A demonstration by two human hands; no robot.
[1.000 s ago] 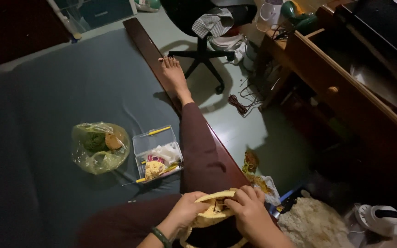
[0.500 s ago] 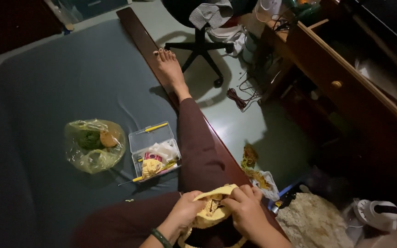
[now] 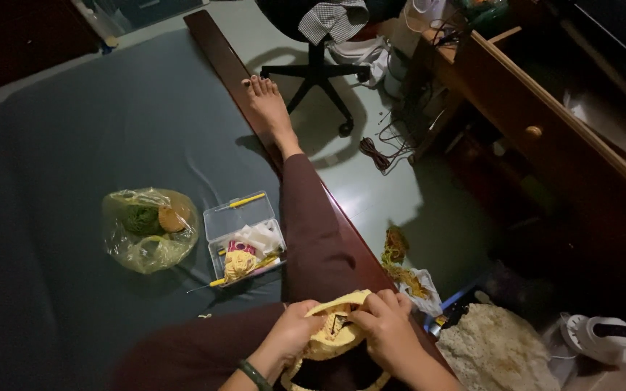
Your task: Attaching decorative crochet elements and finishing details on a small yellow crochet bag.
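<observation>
Yellow crochet piece (image 3: 335,329) is lying over the person's lap at the near edge of the bed, gripped from both sides. The left hand (image 3: 291,334) is curling around its left side, fingers closed on the yarn fabric, a dark band circling the wrist. The right hand (image 3: 385,329) is pinching the piece's upper right edge, fingertips pressing together on the yellow stitches. One leg in maroon trousers is stretching along the bed's right edge, the bare foot (image 3: 268,108) reaching toward the far corner beside the wooden bed frame (image 3: 219,51). On the dark blue bedsheet (image 3: 74,145), left of the leg, a clear plastic box (image 3: 244,239) is sitting open with yarn scraps and a yellow-handled hook inside. Just beside it, farther left, a thin plastic bag (image 3: 150,230) is holding green and tan yarn balls. An office chair (image 3: 320,51) is standing on the floor past the bed.
</observation>
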